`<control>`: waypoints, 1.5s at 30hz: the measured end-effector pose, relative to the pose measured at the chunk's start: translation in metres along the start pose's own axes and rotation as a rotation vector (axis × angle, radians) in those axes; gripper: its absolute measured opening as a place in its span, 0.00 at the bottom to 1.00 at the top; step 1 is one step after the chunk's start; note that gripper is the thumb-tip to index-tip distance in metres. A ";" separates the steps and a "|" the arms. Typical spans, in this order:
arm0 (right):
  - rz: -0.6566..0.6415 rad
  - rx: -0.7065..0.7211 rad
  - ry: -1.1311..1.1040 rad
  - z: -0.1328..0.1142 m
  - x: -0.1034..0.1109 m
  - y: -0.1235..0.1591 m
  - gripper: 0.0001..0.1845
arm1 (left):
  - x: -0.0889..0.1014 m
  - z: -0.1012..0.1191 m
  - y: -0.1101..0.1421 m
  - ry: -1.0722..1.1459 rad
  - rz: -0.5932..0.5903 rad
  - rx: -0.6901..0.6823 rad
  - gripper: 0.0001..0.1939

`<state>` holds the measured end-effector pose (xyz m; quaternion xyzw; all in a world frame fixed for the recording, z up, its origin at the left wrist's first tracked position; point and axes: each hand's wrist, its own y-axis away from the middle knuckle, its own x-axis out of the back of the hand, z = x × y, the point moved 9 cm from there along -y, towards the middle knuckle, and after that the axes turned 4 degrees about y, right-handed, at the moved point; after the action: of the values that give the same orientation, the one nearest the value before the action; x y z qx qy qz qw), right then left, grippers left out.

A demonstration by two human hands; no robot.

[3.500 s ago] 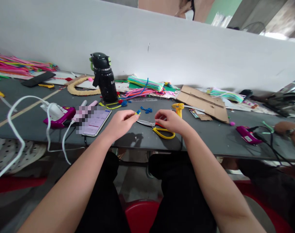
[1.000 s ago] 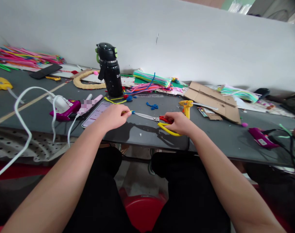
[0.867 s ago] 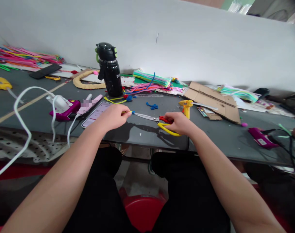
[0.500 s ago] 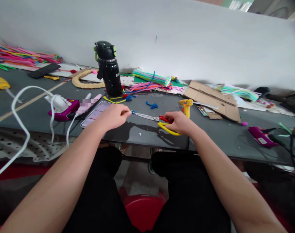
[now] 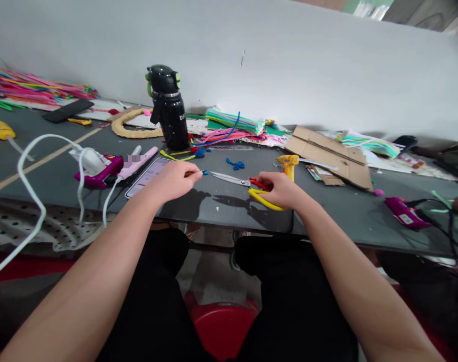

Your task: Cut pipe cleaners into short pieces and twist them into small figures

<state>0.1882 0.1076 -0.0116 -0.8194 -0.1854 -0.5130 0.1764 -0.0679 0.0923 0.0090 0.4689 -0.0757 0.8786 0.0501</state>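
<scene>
My right hand (image 5: 279, 190) is closed round the red and yellow handles of a pair of scissors (image 5: 232, 179). The blades point left and look slightly parted. Just left of their tips, my left hand (image 5: 179, 178) pinches a small blue pipe cleaner piece (image 5: 204, 172), mostly hidden by the fingers. A small gap lies between that piece and the blades. Beyond the hands, a little twisted bunch of blue pipe cleaner (image 5: 235, 164) lies on the grey table (image 5: 221, 198). A yellow pipe cleaner (image 5: 176, 157) with red and blue ends rests by the bottle.
A black bottle (image 5: 172, 110) stands behind my left hand, and a phone (image 5: 148, 178) lies beside it. A yellow glue gun (image 5: 290, 163) is behind my right hand, near flattened cardboard (image 5: 330, 151). Purple power strips (image 5: 108, 171) with cables sit at the sides. Pipe cleaner bundles (image 5: 236, 120) line the wall.
The scissors have drawn slightly right, away from the blue piece that their tips met before. My left hand has shifted slightly left, still pinching.
</scene>
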 end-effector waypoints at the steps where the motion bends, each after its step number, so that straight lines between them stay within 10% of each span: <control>1: -0.009 0.001 0.003 0.000 -0.001 0.000 0.17 | 0.000 0.000 0.000 0.004 -0.001 0.007 0.17; 45: 0.051 0.036 0.052 -0.003 0.005 -0.002 0.11 | -0.001 0.011 0.004 0.145 -0.070 -0.066 0.19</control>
<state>0.1872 0.1086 -0.0062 -0.8069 -0.1689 -0.5259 0.2091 -0.0591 0.0865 0.0133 0.4044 -0.0844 0.9050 0.1016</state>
